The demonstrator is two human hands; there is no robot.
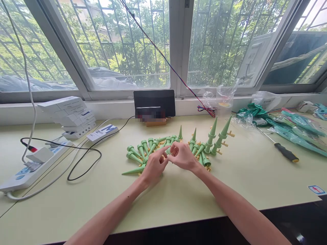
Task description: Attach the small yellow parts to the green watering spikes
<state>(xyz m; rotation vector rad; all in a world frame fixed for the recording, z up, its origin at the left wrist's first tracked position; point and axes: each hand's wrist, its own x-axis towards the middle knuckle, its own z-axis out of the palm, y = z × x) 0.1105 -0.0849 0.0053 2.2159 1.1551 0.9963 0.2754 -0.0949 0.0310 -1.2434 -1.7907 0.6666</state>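
My left hand (155, 165) and my right hand (183, 156) meet over a pile of green plastic watering spikes (142, 149). Thumb and index finger of each hand are pinched close together; whatever sits between the fingertips is too small or hidden to name. A single spike (133, 170) lies beside my left hand, its point to the left. Right of my right hand, two stacks of spikes (222, 134) stand point up, with yellowish valve pieces (224, 144) sticking out sideways. Part of the pile is covered by my hands.
A black tablet (154, 102) leans on a stand at the back. On the left are white boxes (70, 114), a power strip (48, 160) and cables. To the right lie a screwdriver (286, 152) and plastic-wrapped green items (296, 131). The table edge runs below my forearms.
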